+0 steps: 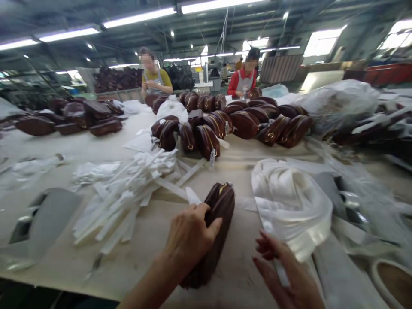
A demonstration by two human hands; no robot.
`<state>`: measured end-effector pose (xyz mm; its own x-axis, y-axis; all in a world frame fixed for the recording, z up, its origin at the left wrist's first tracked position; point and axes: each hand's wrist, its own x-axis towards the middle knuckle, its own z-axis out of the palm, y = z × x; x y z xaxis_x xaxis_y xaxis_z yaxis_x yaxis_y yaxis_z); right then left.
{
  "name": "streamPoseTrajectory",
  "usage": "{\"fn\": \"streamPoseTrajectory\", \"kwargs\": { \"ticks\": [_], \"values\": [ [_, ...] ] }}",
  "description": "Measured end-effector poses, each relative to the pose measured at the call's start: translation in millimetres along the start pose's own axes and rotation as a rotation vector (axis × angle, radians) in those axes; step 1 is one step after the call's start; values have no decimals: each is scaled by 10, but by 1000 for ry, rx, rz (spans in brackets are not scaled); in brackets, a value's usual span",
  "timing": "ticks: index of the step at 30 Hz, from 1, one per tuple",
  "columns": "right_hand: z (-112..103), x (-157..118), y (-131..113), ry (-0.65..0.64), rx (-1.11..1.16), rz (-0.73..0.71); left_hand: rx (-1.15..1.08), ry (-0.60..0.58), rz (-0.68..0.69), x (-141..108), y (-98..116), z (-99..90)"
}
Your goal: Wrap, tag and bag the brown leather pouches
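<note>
A dark brown leather bag [222,223] with a gold zipper along its top stands on the table in front of me. My left hand [189,231] grips it from the left, thumb over the near side and fingers on the far side. To its right is my right hand [283,266], apart from the bag, thumb and fingers spread and slightly blurred. A bit of white shows by its palm; I cannot tell whether it touches it. Just beyond that hand lies a bundle of soft white cloth [289,201].
Many white strips [128,197] are heaped to the left. Behind them stand rows of similar brown bags [206,139], with another pile of bags [86,113] at the far left. Clear plastic [341,103] lies at the right. Two people [156,79] work across the table.
</note>
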<state>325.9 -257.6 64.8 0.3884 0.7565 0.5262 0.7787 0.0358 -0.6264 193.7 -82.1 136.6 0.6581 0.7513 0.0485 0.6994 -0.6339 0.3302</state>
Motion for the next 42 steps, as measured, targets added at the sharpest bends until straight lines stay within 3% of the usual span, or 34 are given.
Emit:
{"fn": "streamPoseTrajectory", "kwargs": {
  "ticks": [2,5,8,12,14,17,19,21,23,26,33,38,42],
  "values": [
    [315,81,-146,-111,102,-20,-90,7,-19,-15,10,-27],
    [623,141,-306,-162,147,-11,-323,-30,27,-35,-32,-46],
    [677,180,-352,-188,83,47,-578,-146,65,-13,-159,-27],
    [544,307,-301,-217,60,78,-735,-351,127,74,-348,36],
    [453,405,-242,-216,63,85,-595,-287,234,144,-399,38],
    [314,559,-108,-289,81,85,-170,-28,419,308,-425,-23],
    [238,643,5,-336,51,49,39,75,566,462,-435,-74],
    [194,702,116,-336,-20,6,113,61,716,625,-453,-92],
    [190,736,196,-289,-103,-30,99,-39,819,752,-475,-54],
    [248,757,218,-194,-199,-140,37,-97,818,802,-498,87],
    [478,854,181,12,-368,-405,62,184,742,550,-565,342],
    [526,939,273,-8,-342,-403,78,308,747,537,-548,402],
    [511,945,300,-29,-346,-408,67,447,843,400,-464,330]
  ]
}}
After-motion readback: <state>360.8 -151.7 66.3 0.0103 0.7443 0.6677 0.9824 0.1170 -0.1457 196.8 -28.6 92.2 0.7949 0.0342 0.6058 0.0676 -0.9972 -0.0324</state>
